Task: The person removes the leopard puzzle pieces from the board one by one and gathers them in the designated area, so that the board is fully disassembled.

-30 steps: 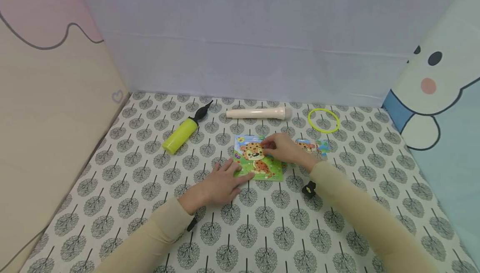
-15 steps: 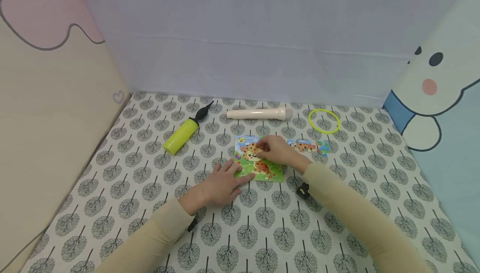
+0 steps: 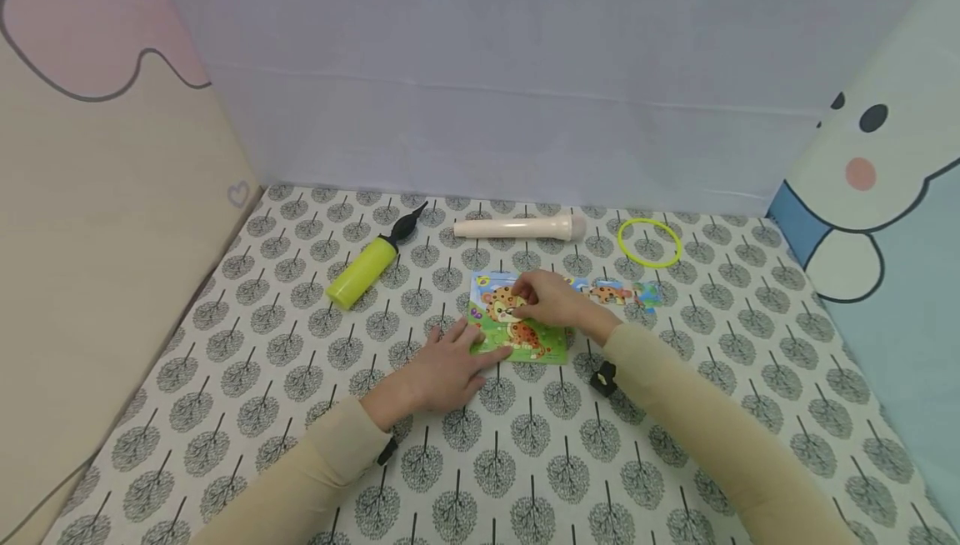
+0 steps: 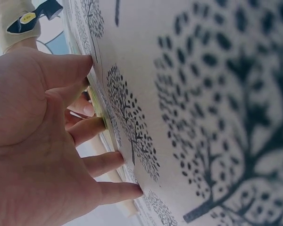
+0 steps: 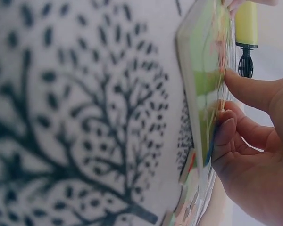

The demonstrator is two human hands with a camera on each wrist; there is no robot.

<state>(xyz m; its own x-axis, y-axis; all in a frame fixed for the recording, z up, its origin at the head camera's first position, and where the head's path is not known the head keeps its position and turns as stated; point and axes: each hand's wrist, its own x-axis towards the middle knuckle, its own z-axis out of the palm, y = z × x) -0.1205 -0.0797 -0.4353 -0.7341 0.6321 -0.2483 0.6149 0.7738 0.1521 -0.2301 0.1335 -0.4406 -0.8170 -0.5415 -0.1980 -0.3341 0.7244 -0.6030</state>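
Note:
A jigsaw puzzle board (image 3: 551, 351) with a spotted leopard cub on green grass lies mid-table. My left hand (image 3: 442, 368) rests at its lower left, fingers spread and fingertips on the board and the cloth. Over the cub's face, my right hand (image 3: 551, 298) pinches a small puzzle piece between thumb and fingers, mostly hidden by them. The right wrist view has the right fingertips (image 5: 229, 77) right at the board's surface. Just right of the board lie loose puzzle pieces, one with leopard spots (image 3: 609, 292) and one blue-green (image 3: 647, 295).
Behind the board lies a white toy microphone (image 3: 513, 227). A yellow-green hand pump (image 3: 363, 272) with a black nozzle is at the back left, and a thin yellow ring (image 3: 622, 249) at the back right. Fabric walls (image 3: 487, 87) enclose the tree-print tablecloth (image 3: 420, 495).
My right hand has shifted slightly left over the cub's face, uncovering more of the loose pieces on the right. The left hand stays in place.

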